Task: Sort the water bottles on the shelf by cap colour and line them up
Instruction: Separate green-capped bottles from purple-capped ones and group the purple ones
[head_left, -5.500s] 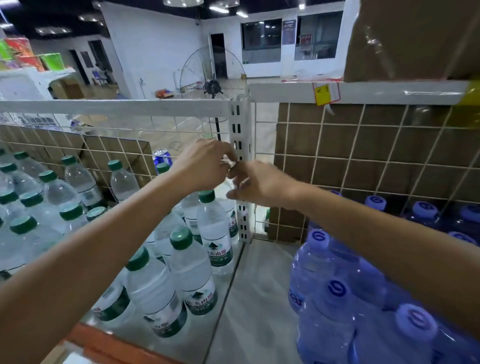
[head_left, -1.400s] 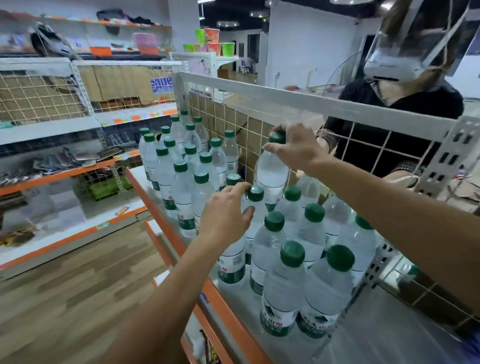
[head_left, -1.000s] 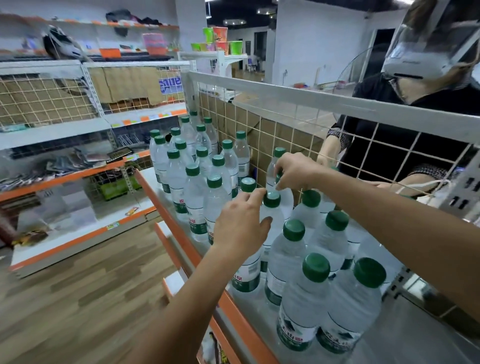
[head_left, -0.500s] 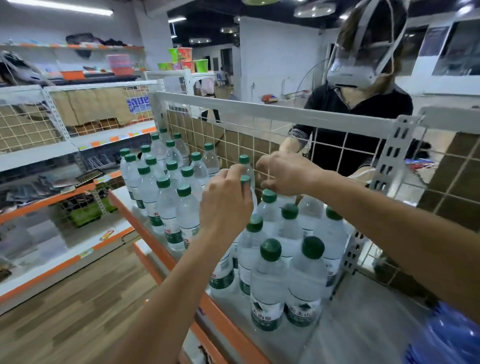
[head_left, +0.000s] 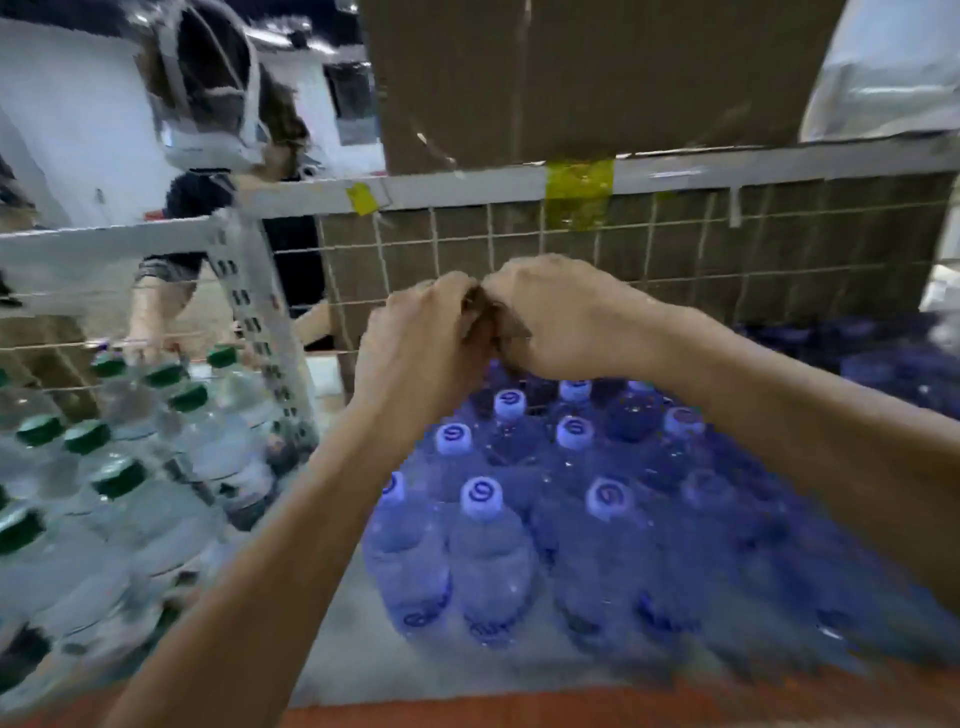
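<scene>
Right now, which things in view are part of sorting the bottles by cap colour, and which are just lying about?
Part of the job:
green-capped bottles
blue bottles
left hand
right hand

Just lying about:
cardboard box
yellow tape
yellow tag

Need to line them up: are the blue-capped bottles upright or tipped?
Upright: the blue-capped bottles show caps on top, bases on the shelf.

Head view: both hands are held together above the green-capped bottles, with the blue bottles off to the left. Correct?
Not quite. In the head view the left hand and right hand meet above the blue bottles, and it is the green-capped bottles that stand off to the left, past the shelf post.
</scene>
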